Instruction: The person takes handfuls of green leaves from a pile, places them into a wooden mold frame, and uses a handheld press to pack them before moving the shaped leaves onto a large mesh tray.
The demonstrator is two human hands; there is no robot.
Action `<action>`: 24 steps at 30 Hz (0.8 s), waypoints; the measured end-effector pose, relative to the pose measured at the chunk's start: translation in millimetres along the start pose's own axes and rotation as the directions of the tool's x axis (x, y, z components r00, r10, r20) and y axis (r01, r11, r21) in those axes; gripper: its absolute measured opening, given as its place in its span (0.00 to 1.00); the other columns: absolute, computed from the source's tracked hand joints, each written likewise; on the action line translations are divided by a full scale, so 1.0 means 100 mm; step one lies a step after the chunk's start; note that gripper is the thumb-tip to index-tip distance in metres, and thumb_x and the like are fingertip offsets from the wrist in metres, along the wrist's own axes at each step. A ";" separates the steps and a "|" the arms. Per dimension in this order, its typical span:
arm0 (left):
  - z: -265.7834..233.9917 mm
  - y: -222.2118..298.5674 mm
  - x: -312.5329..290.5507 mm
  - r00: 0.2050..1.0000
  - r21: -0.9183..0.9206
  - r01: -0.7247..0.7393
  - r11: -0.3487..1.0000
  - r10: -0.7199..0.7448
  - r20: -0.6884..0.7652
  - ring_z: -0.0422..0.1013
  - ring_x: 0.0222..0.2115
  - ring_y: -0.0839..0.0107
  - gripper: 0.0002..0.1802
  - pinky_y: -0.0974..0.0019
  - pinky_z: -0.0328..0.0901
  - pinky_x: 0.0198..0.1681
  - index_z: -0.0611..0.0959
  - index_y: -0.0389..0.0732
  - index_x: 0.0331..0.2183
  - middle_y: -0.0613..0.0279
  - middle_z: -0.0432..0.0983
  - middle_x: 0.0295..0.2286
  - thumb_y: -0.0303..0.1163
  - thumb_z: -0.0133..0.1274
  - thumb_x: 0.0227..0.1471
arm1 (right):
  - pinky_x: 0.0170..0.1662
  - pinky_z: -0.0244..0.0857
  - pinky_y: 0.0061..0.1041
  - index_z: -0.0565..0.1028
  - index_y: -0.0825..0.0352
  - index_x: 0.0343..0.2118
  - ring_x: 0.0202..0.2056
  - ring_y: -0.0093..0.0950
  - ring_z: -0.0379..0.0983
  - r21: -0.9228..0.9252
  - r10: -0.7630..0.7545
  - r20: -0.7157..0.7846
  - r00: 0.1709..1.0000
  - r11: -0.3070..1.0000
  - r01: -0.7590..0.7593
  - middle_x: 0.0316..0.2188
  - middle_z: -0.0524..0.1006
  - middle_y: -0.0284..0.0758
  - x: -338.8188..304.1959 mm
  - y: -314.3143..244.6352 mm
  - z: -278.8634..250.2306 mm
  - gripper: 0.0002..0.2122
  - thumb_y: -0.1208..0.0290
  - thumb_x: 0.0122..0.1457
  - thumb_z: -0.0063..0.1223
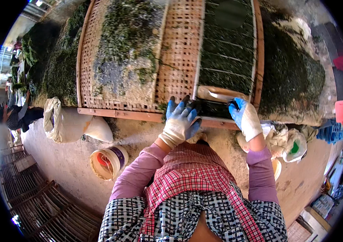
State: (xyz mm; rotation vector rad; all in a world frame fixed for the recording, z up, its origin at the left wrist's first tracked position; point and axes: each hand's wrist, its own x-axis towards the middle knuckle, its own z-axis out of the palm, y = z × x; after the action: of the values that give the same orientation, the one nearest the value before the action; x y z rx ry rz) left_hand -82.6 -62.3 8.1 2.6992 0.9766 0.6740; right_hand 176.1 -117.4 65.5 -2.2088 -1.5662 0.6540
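My left hand (180,122), in a white glove with blue fingers and dark fingertips, has its fingers spread over the near edge of a woven bamboo tray (179,76). It lies beside the near-left corner of a long narrow frame (198,76) filled with dark green shredded leaf material (227,56), crossed by thin pale strips. My right hand (245,118), gloved alike, is at the frame's near-right corner with fingers curled together. What they pinch, if anything, is hidden. A smooth pale tan bar (218,94) lies across the leaf material between and beyond my hands.
Loose green heaps (290,68) flank the tray on both sides, and more leaf (129,36) lies on its left part. Below stand white sacks (76,125), a white bucket (107,163) and slatted racks (38,187). Another person (16,115) works at far left.
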 end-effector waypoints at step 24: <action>-0.49 -2.78 0.36 0.748 0.128 0.663 0.738 -0.654 -0.112 0.59 0.59 0.40 0.39 0.39 0.44 0.66 0.71 0.31 0.54 0.39 0.66 0.56 0.54 0.47 0.52 | 0.69 0.46 0.33 0.69 0.49 0.60 0.67 0.39 0.52 0.251 -0.295 -0.063 0.953 0.920 0.301 0.67 0.58 0.37 5.76 -3.32 1.18 0.26 0.51 0.58 0.56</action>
State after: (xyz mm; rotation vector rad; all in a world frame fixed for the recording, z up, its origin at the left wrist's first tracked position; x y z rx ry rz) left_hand -236.8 174.6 -26.8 2.1835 1.9361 0.5329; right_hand 13.2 537.5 49.4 -1.7376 -1.6546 0.6896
